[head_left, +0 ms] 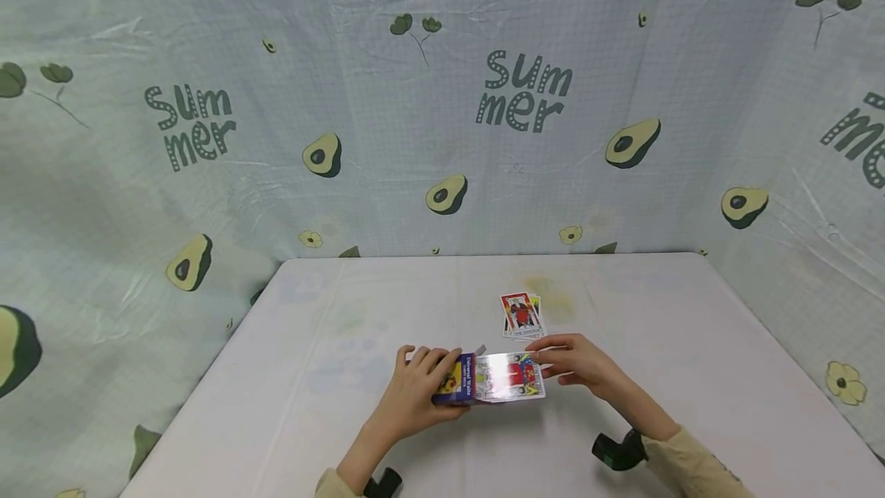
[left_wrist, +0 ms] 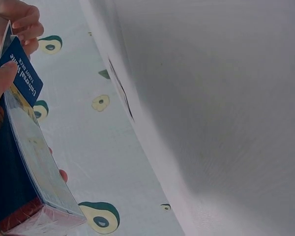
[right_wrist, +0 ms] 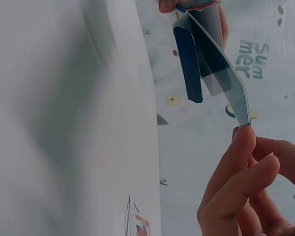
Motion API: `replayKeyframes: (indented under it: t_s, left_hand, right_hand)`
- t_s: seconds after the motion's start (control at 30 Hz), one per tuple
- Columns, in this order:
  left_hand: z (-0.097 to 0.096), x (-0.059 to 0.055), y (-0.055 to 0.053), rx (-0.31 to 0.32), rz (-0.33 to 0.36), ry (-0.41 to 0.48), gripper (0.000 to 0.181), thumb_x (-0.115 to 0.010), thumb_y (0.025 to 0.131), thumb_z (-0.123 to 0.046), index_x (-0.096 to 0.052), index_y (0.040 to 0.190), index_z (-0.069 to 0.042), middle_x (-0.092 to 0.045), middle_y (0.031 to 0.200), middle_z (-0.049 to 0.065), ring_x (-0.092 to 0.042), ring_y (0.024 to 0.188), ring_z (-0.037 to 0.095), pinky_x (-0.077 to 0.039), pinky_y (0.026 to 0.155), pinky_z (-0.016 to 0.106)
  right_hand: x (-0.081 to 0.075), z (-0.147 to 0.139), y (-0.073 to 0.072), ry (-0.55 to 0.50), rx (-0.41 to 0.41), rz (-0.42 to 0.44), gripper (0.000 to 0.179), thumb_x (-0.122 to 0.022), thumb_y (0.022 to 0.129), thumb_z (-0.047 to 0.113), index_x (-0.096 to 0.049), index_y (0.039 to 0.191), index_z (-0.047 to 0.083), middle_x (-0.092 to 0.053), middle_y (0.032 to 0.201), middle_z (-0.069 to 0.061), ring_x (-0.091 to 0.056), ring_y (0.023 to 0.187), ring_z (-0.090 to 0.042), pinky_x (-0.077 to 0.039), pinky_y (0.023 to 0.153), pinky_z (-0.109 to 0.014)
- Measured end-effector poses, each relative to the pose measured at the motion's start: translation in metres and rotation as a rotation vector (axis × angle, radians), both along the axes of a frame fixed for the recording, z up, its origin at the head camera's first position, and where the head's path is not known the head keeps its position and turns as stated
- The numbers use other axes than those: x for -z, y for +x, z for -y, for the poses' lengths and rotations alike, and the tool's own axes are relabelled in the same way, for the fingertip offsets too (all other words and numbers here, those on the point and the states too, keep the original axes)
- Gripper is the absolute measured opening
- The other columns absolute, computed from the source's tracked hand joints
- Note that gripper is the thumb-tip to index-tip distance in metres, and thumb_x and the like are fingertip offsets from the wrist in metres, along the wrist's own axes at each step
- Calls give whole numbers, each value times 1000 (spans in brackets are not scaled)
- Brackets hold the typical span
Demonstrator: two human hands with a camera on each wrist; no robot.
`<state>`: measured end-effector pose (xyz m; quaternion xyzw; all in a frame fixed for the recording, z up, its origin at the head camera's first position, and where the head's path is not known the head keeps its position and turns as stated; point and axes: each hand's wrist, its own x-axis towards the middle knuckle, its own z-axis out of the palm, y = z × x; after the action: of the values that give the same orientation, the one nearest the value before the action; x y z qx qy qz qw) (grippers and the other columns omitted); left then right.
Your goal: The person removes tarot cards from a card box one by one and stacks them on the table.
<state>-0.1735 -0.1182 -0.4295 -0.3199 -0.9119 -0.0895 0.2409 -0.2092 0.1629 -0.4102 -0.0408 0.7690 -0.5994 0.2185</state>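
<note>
My left hand (head_left: 411,394) grips a blue tarot deck box (head_left: 465,380), its thumb over the edge that bears the printed words. A glossy picture card (head_left: 510,376) juts from the box's right end. Thumb and finger of my right hand (head_left: 581,363) pinch the card's far end, as the right wrist view shows. There a blue flap (right_wrist: 189,69) hangs folded out at the box's end. Clear wrap covers the bottom of the box (left_wrist: 12,162) in the left wrist view. The inside of the box is hidden.
Behind the hands, a small overlapping pile of cards (head_left: 522,315) lies face up on the white-covered table (head_left: 387,294), a red picture card on top. A hanging cloth (head_left: 387,114) printed with avocados rises around the table's back and sides.
</note>
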Motion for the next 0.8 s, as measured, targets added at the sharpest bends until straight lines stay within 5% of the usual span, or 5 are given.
replayKeyframes:
  t_s: [0.8]
  left_hand:
    - [4,4,-2,-5,5,20,79,-74,59,-53,-51,124,-17,-57,104,-3,-49,90,12,-33,86,43]
  right_hand:
    - [6,-16,-3,25,165,47,48,-62,81,34,-57,116,0,-68,93,-4,-64,72,-14,-45,57,-21]
